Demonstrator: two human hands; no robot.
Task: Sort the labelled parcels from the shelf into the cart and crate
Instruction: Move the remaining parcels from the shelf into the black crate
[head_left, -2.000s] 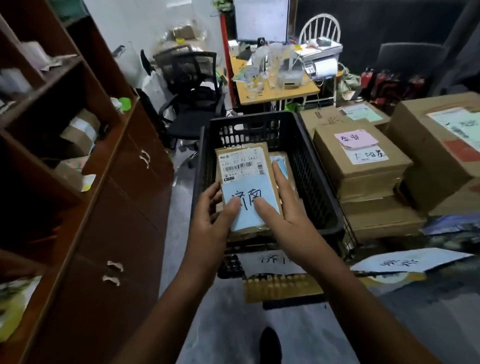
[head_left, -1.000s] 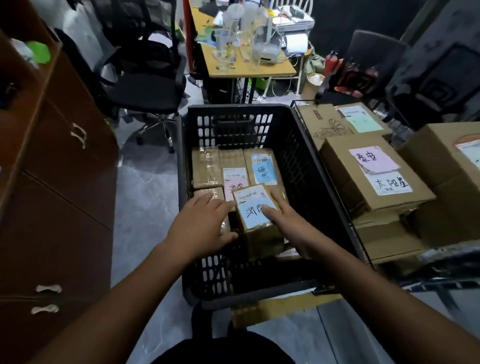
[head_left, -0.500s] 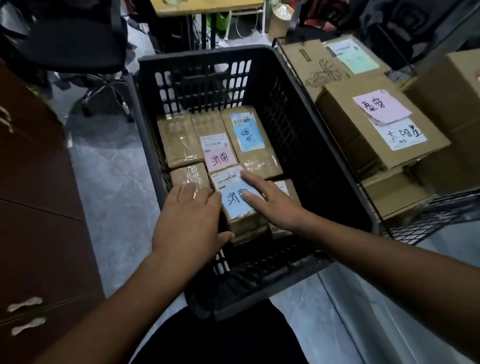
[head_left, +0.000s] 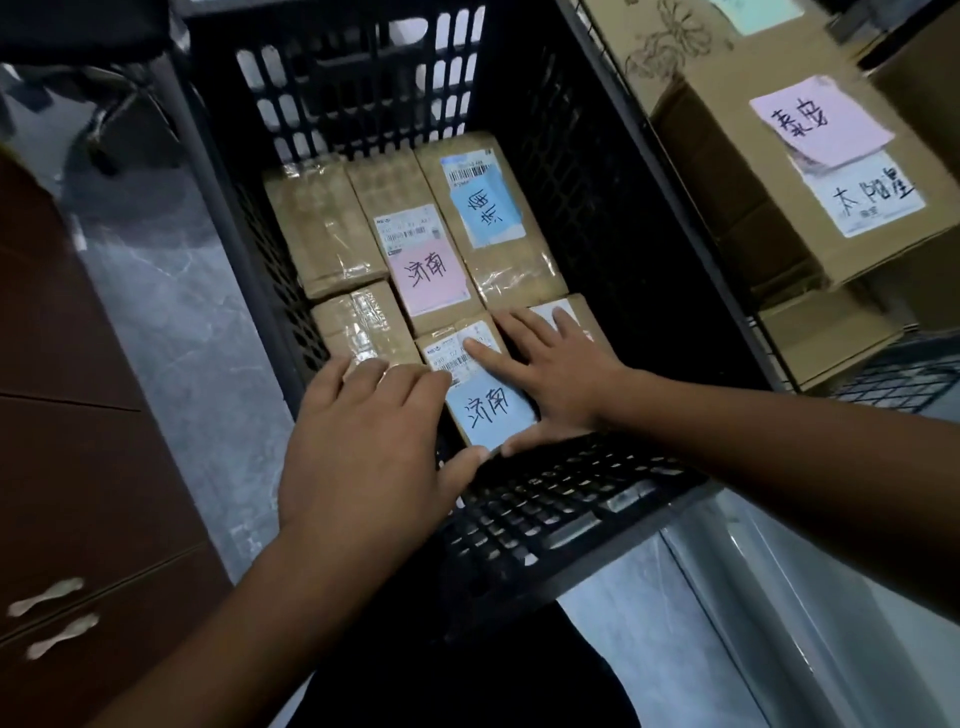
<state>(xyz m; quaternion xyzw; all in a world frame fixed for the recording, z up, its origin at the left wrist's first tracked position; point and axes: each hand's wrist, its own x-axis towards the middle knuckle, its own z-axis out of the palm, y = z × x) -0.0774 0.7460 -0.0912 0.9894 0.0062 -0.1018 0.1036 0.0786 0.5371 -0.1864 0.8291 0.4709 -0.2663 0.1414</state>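
Clock directions are taken from the view's centre, with 12 o'clock pointing away from the wearer.

A black perforated plastic crate (head_left: 597, 208) is seen at centre, standing on the grey floor (head_left: 171, 332). Six brown tape-wrapped parcels are laid flat on its bottom, packed edge to edge.

- Far row, 10 to 1 o'clock: a plain brown taped parcel (head_left: 322, 228), a brown parcel with a pink handwritten label (head_left: 428, 260), and a brown parcel with a blue handwritten label turned sideways (head_left: 493, 208).
- Near row: a small plain taped parcel (head_left: 358, 322) at 9 o'clock, the brown parcel with a barcode slip and a blue handwritten label (head_left: 488, 410) at centre, and a parcel with a white slip (head_left: 571, 314) at 3 o'clock, mostly covered.

The left hand (head_left: 363, 447) is held wide and flat. Its fingers are laid over the small plain taped parcel and the left edge of the centre parcel, and its thumb is set at that parcel's near edge.

The right hand (head_left: 556, 374) is also spread with straight fingers. Its index finger is pressed on the barcode slip, its outer fingers are laid on the white-slip parcel, and its thumb runs along the near edge. Nothing is gripped by either hand.

At 2 o'clock a large cardboard box with a pink note and a white label (head_left: 769, 208) is seen above a black wire-grid cart (head_left: 893, 374). At 8 o'clock a dark brown wooden cabinet (head_left: 78, 441) is recorded.
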